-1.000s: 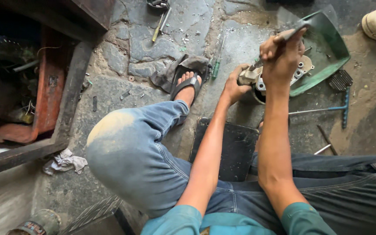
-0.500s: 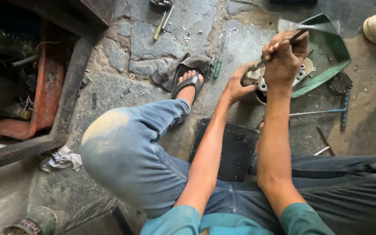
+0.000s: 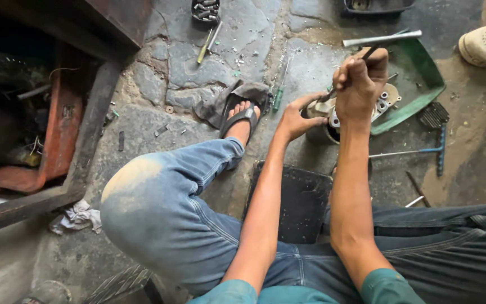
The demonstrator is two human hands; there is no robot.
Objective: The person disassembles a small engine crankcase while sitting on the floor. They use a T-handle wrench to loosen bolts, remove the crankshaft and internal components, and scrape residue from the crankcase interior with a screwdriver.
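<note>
A pale, holed metal engine part is steadied under the left hand fingers, spread open; a thin tool is gripped by the closed right hand above it.

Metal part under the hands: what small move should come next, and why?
Probably press the tool straight down into the metal part: the right hand grips the tool in a fist above it, and the left hand braces its side over the green tray.
</note>
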